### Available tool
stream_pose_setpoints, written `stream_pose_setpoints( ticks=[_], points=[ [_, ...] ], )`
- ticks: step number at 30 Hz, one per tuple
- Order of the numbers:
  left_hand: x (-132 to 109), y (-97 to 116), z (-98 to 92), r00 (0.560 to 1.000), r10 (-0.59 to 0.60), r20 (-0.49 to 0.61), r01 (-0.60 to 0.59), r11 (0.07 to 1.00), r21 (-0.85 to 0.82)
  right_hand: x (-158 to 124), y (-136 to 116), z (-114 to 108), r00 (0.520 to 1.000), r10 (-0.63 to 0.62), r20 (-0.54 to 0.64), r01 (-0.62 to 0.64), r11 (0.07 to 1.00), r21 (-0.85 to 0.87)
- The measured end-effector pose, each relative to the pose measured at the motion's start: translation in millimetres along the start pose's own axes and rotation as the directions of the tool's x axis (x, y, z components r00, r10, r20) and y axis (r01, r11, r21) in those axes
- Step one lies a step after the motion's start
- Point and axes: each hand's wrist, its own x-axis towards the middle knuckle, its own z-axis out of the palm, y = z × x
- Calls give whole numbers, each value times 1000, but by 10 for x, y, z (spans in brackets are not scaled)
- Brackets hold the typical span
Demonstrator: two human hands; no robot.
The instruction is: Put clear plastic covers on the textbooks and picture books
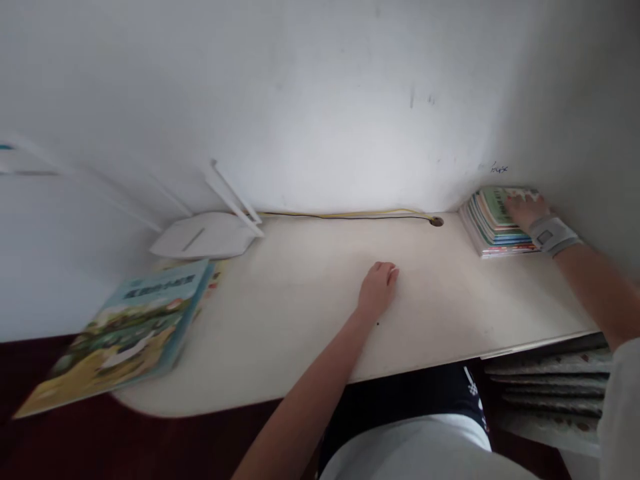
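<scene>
My left hand (379,288) rests on the white desktop (300,293) near its middle. Its fingers are curled in, with a small pale spot at the fingertips; whether anything is inside is hidden. On the right, my right hand (526,210) lies on top of a stack of books (493,223), fingers laid over the green cover of the top one. A grey-white band (553,235) circles that wrist. The stack stands against the wall, its spines and page edges of several colours.
At the left, a large picture book (145,320) lies on more books, overhanging the desk edge. Behind it sits a white router (205,237) with raised antennas. A thin cable (340,215) runs along the wall to a hole (437,221). Folded patterned fabric (555,387) shows below right.
</scene>
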Motion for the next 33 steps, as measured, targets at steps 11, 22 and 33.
stream_pose_setpoints(
  ticks=[11, 22, 33],
  points=[
    [166, -198, -370, 998, -9, 66, 2, 993, 119, -1283, -1984, 353, 866, -492, 93, 419, 814, 402],
    [247, -1059, -890, 895, -430, -115, 438, 805, 400, -1301, -1982, 400, 894, -445, 53, 384, 822, 420],
    [205, -571, -921, 896, -422, -134, 434, 899, 68, -1314, -1996, 431, 913, -408, 20, 345, 797, 496]
  ],
)
